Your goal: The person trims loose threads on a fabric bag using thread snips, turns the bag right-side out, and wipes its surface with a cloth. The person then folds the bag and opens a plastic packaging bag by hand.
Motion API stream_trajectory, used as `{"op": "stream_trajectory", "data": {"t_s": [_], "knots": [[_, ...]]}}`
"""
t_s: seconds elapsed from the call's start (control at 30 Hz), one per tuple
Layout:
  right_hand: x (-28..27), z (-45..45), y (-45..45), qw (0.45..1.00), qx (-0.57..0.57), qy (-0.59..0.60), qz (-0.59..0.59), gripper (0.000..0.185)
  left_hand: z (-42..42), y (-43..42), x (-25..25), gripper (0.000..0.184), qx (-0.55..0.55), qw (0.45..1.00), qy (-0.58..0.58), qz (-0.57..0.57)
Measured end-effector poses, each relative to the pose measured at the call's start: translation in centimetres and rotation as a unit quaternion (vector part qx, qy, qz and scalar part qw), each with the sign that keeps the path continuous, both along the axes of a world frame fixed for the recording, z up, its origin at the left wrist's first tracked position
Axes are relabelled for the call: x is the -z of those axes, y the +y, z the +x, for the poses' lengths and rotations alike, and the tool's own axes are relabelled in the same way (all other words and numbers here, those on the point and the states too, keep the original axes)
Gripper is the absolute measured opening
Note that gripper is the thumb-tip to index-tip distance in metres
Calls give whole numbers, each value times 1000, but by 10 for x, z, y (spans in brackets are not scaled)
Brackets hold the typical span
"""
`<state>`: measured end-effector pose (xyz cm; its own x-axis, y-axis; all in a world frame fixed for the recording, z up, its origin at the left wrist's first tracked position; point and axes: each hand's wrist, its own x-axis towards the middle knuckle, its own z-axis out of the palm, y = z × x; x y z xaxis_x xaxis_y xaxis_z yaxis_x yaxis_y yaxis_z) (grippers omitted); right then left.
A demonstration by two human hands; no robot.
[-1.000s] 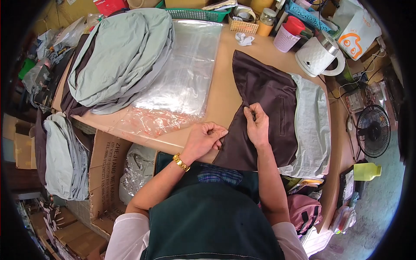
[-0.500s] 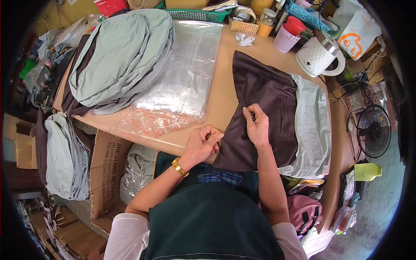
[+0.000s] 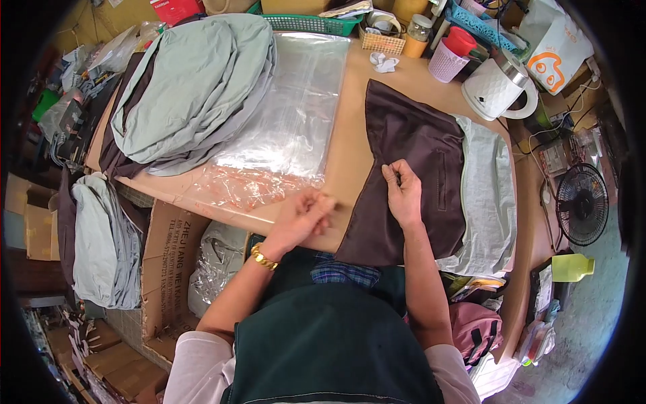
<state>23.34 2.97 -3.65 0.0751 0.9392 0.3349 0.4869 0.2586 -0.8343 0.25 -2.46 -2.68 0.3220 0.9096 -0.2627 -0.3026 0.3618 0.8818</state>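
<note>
A dark brown garment (image 3: 420, 145) with a stitched slit lies on the table, a pale grey section (image 3: 486, 195) joined along its right side. Over the brown cloth is my right hand (image 3: 405, 195), closed with thumb and forefinger together. A small dark spot shows between those fingers, too little to name. My left hand (image 3: 308, 214), a gold-coloured bracelet on its wrist, hovers by the table's front edge, left of the garment and apart from it. Motion smears its fingers, so I cannot tell whether they hold anything.
Clear plastic bags (image 3: 303, 108) lie left of the garment, beside a heap of grey-green garments (image 3: 195, 87). At the back right stand a white kettle (image 3: 494, 84) and a pink cup (image 3: 447, 62). Below the table is a cardboard box (image 3: 168, 269); a black fan (image 3: 581, 204) is at right.
My left hand has come off the garment's left edge and moved a little left. My right hand stays over the brown cloth in nearly the same place.
</note>
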Motion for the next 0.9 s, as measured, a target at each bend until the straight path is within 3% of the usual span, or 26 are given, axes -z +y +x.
{"op": "stream_trajectory", "data": {"t_s": [0.03,0.07,0.13,0.17,0.4,0.53,0.67,0.8,0.9], "knots": [[0,-1,0,1000,-3,-1,0,25,9,-1,-1,20,-8,995,97,24],[0,-1,0,1000,-2,1,2,25,16,0,-2,20,-11,995,96,24],[0,-1,0,1000,-3,1,4,26,27,6,-7,24,35,968,208,136],[1,-1,0,1000,0,5,0,26,29,10,-12,25,63,962,235,126],[-1,-1,-1,1000,-1,-14,1,25,25,11,6,17,45,966,234,101],[-3,-2,-1,1000,-4,-9,-4,25,25,7,14,16,12,999,43,0],[-2,0,-1,1000,-1,-20,-9,22,26,1,10,13,-4,980,-157,-125],[-3,5,2,998,-19,13,-61,18,16,-4,5,13,9,955,-254,-153],[-24,-1,-10,999,-44,-3,0,21,10,-7,2,14,19,947,-287,-140]]}}
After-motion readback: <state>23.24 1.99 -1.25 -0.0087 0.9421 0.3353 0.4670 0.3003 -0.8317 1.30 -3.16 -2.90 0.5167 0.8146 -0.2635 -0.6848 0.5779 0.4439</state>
